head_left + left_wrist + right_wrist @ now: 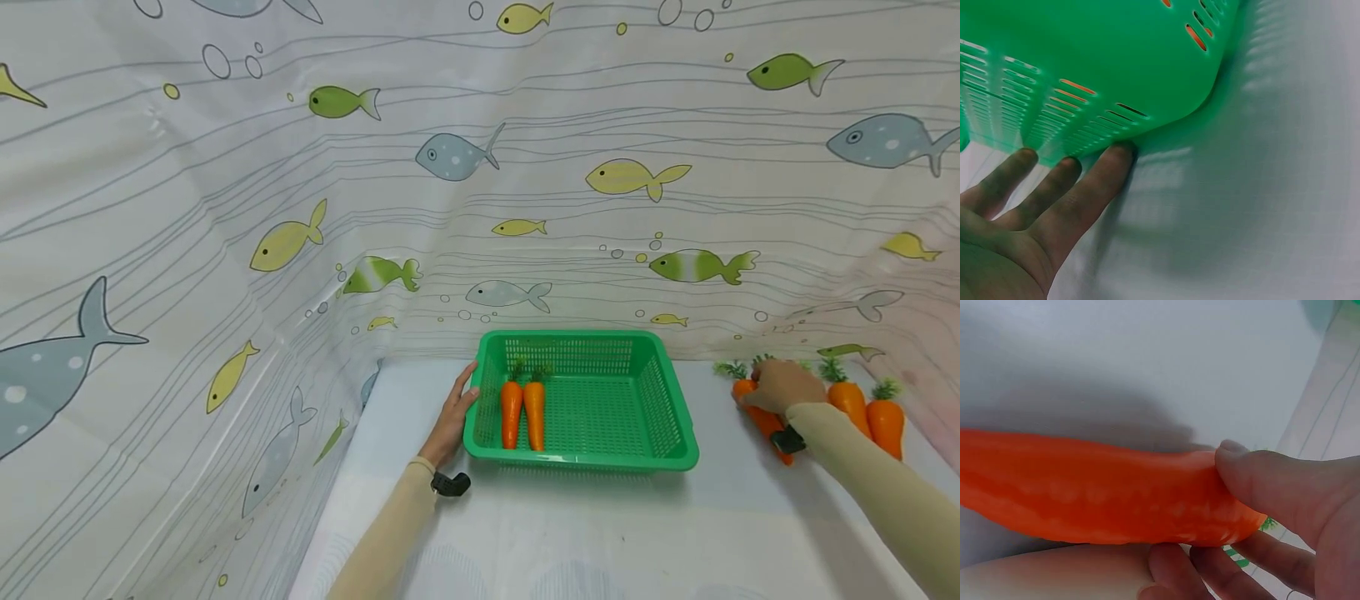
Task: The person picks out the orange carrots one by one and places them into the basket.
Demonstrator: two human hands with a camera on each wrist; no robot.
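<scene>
A green plastic basket with slotted walls stands on the table, holding two orange carrots side by side at its left. My left hand rests against the basket's left wall. In the left wrist view its straight fingertips touch the slotted side low down. Off to the right, my right hand grips the thick leafy end of an orange carrot. Its thumb lies on one side and the fingers on the other. Below that carrot, the right wrist view shows a long pale rounded thing.
More orange carrots with green tops lie just right of my right hand, partly behind the sleeve. A white table runs up to a fish-patterned sheet hanging behind and at both sides.
</scene>
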